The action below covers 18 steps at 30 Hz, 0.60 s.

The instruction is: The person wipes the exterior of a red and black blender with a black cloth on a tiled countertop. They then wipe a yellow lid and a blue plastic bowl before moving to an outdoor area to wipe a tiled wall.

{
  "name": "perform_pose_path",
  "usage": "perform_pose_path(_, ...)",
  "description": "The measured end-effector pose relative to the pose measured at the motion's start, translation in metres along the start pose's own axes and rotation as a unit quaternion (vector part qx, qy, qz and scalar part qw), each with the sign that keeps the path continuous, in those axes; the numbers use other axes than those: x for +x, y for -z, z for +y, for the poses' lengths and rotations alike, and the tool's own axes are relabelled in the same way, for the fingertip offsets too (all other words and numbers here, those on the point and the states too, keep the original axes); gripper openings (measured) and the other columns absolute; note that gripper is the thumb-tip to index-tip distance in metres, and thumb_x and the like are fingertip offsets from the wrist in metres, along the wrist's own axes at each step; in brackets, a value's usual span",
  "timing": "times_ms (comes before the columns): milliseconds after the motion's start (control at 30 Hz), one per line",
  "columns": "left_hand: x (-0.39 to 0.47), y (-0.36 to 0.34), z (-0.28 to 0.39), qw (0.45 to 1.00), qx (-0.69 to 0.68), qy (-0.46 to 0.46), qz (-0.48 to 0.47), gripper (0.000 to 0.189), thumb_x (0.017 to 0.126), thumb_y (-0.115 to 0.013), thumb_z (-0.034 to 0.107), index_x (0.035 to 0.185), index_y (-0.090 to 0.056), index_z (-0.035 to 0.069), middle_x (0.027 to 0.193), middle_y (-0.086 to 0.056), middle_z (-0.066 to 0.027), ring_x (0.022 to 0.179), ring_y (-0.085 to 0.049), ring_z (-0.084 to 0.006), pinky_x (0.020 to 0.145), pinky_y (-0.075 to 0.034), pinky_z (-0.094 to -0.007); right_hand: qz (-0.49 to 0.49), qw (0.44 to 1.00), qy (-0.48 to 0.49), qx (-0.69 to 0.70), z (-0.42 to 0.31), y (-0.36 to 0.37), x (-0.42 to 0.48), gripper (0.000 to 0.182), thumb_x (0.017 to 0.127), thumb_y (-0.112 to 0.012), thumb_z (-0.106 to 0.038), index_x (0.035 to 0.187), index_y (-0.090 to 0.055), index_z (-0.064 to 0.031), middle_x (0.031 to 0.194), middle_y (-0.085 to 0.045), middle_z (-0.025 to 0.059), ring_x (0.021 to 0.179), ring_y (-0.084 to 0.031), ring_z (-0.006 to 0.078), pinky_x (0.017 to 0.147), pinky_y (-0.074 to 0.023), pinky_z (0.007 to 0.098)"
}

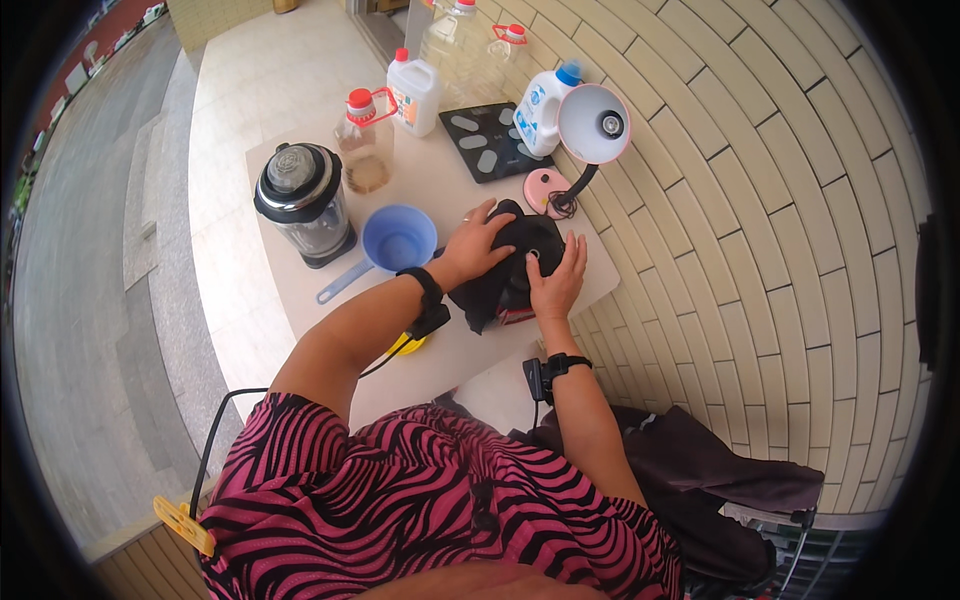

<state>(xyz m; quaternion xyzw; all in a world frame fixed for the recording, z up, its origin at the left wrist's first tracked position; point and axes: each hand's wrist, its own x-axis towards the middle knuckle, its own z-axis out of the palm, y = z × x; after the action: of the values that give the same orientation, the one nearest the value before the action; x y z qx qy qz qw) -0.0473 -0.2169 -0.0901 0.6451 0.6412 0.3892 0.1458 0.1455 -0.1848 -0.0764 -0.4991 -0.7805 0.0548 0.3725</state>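
Observation:
A black fabric item (484, 289) with folds and a small metal-looking ring lies near the table's right front edge; the picture does not settle what it is. My left hand (474, 244) rests on its left side, fingers spread over the cloth. On its right side is my right hand (559, 281), thumb beside the ring and fingers along the outer edge. Under the black fabric a red-edged thing (517, 316) shows, mostly hidden. Whether either hand grips the cloth or only presses on it is unclear. Both wrists wear black straps with small devices and cables.
On the table (472, 360) stand a blue long-handled dipper (397, 238), a blender jug (304, 202), plastic bottles (367, 146), a white jug (414, 94), a black scale (480, 142), a detergent bottle (541, 112) and a pink lamp (592, 124). A tiled wall (735, 225) borders the right.

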Motion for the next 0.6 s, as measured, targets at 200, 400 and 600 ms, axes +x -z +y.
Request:
perform_pose_path(200,0.009,0.0,-0.003,0.999,0.005,0.015,-0.044,0.057,0.08,-0.075,0.038,0.131,-0.06,0.017,0.143,-0.049,-0.0224,0.128,-0.049,-0.0447,0.107,-0.044,-0.0485,0.016,1.0,0.021,0.004,0.007,-0.004,-0.003,0.068,0.082,-0.076,-0.037,0.137,-0.054,-0.0046,0.152,-0.036,0.0246,0.135,-0.041,0.0442,0.105,-0.0398,0.0521)
perform_pose_path(400,0.004,-0.003,-0.003,1.0,-0.01,0.016,-0.005,0.055,0.079,-0.076,0.038,0.128,-0.062,0.016,0.136,-0.053,-0.021,0.123,-0.053,-0.0428,0.102,-0.046,-0.0488,0.018,1.0,0.026,0.004,0.006,-0.005,-0.002,0.049,0.082,-0.076,-0.036,0.118,-0.067,-0.0034,0.152,-0.035,0.0259,0.135,-0.039,0.0457,0.107,-0.0383,0.0529)
perform_pose_path(600,-0.025,-0.009,0.005,0.995,-0.061,0.045,0.064,0.056,0.085,-0.073,0.032,0.135,-0.055,0.016,0.143,-0.047,-0.0221,0.125,-0.051,-0.0459,0.103,-0.045,-0.0491,0.021,0.999,0.036,0.001,0.007,-0.003,-0.002,0.044,0.082,-0.076,-0.035,0.111,-0.07,-0.0036,0.153,-0.035,0.0264,0.135,-0.039,0.0472,0.106,-0.039,0.0533)
